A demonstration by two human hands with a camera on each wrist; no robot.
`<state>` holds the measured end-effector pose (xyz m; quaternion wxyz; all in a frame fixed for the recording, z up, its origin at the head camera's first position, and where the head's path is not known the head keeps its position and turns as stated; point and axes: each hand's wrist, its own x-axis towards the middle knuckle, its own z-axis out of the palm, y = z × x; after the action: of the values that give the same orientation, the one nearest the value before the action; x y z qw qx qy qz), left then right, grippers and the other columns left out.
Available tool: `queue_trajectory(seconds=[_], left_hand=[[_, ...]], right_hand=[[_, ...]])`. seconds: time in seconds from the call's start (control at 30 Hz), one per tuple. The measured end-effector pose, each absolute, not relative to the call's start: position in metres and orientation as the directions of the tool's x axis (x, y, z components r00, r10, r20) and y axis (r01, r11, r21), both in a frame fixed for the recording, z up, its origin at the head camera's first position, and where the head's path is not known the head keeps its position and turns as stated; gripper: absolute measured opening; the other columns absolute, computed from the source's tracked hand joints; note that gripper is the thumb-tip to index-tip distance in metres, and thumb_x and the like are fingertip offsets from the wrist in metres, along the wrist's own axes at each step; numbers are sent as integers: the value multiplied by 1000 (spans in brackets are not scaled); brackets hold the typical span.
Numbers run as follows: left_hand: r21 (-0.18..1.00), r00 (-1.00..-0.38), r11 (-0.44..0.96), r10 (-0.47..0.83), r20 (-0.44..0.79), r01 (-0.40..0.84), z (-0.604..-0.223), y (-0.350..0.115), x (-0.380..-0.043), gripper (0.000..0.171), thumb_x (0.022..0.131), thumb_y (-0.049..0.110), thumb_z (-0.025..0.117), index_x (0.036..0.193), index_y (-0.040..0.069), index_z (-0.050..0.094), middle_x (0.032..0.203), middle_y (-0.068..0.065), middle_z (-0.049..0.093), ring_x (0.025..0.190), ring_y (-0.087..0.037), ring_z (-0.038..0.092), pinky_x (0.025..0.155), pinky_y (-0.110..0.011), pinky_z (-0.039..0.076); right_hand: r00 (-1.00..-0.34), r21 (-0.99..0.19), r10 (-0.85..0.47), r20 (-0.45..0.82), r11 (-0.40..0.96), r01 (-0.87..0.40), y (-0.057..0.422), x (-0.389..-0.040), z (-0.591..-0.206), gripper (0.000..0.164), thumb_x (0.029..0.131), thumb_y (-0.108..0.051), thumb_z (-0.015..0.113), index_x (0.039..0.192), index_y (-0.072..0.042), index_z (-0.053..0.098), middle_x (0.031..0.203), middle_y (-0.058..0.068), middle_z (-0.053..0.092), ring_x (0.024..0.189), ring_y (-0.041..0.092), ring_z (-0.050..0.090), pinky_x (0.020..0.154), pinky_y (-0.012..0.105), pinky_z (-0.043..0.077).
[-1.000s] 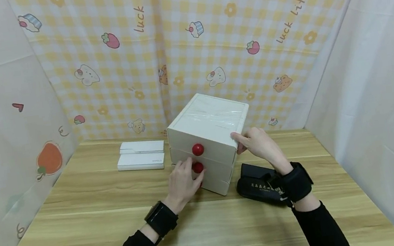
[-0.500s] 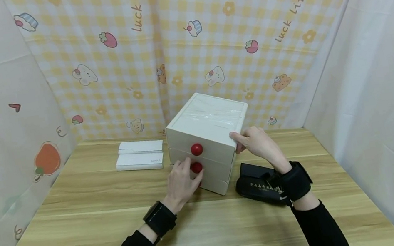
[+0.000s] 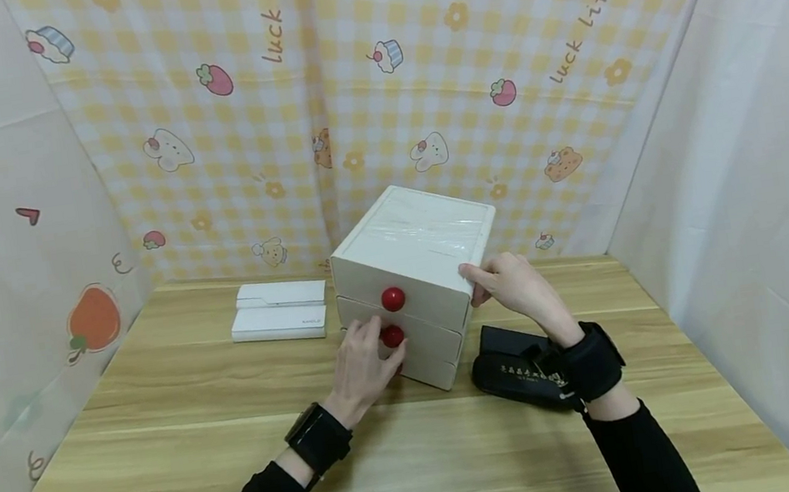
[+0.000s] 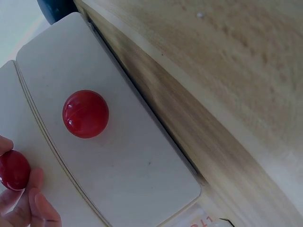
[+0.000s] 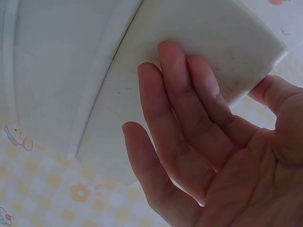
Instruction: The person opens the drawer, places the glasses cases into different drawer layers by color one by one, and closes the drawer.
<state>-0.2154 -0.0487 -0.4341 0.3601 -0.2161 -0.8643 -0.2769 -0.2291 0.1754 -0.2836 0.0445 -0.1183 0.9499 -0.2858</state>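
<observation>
In the head view a cream three-drawer desktop organizer [image 3: 423, 233] stands at an angle, its drawer fronts flush and red ball knobs on them. My left hand [image 3: 361, 364] pinches the middle knob [image 3: 393, 336] between thumb and fingers. The left wrist view shows that same knob [image 4: 14, 171] between the fingertips, with the bottom knob [image 4: 85, 113] untouched beside it. At the organizer's upper right edge, my right hand [image 3: 517, 287] holds on, thumb over the top. Its fingers [image 5: 180, 94] lie along the side panel in the right wrist view.
Left of the organizer lies a flat white case [image 3: 278, 311]. A black pouch with gold lettering [image 3: 518, 371] is close by on the right, partly behind the right wristband. The wooden table [image 3: 427, 477] meets a yellow checked curtain [image 3: 246, 157] at the back.
</observation>
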Motion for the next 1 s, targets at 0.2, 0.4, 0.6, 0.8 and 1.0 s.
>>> queue_trajectory(seconds=[0.2,0.4,0.6,0.8,1.0], left_hand=[[277,-580,727,201,789,628,-429,-57,-207,27,70,20,74,81,5,54,64,-2,57,68,-15,46,55,-20,38],[241,-560,725,233,795,645,-426,-68,-192,26,69,20,74,79,8,54,66,1,56,67,-12,44,55,-16,37],[185,-531,730,276,801,658,-427,-81,-176,28,66,19,75,82,6,56,67,0,60,67,-11,43,55,-15,37],[75,-442,732,322,837,677,-430,-94,-162,30,60,21,75,80,6,58,66,1,56,64,-9,44,51,-12,39],[26,-388,696,369,844,718,-431,-103,-149,23,80,31,60,79,8,59,65,2,60,65,-8,47,51,-12,42]], right_hand=[[-968,-563,-248,-26,804,-191,178,-230,-283,56,95,-48,39,73,-7,71,79,9,70,77,17,64,86,39,46],[-969,-575,-248,-25,796,-189,178,-230,-284,57,93,-50,40,74,-7,71,80,8,71,76,15,64,86,38,46],[-970,-582,-244,-27,792,-183,176,-229,-285,57,93,-50,40,74,-6,71,77,6,70,76,15,64,86,39,46],[-970,-579,-244,-19,793,-188,176,-230,-287,57,94,-48,41,74,-5,72,75,5,70,75,15,65,85,39,46],[-969,-583,-245,-17,790,-190,177,-231,-287,57,94,-47,41,73,-5,71,81,13,71,75,15,65,85,39,46]])
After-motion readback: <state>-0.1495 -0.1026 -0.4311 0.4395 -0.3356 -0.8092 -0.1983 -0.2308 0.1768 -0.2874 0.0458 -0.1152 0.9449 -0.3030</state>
